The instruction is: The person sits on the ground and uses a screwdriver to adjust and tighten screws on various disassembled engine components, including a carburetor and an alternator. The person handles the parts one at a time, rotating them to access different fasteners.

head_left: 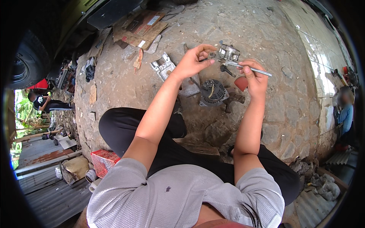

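Right grip (254, 78): pinched around a slim silver rod-shaped tool (262, 72), thumb against fingers, the outer end projecting to the right. Left grip (194, 60): thumb and fingers curled toward each other near the tool's inner end; whether they pinched a small part there I could not tell. Key relation: the tool's long axis ran across the space between the grips, inner end aimed leftward and slightly away from the person, at the left thumb. The right grip held the tool, so it was the nearer one; the left lay off its tip. A silver metal housing (229, 52) sat just beyond the tool, between both sets of fingertips; contact unclear. A round slotted metal unit (213, 91) lay nearer the person, on stone ground (281, 110).
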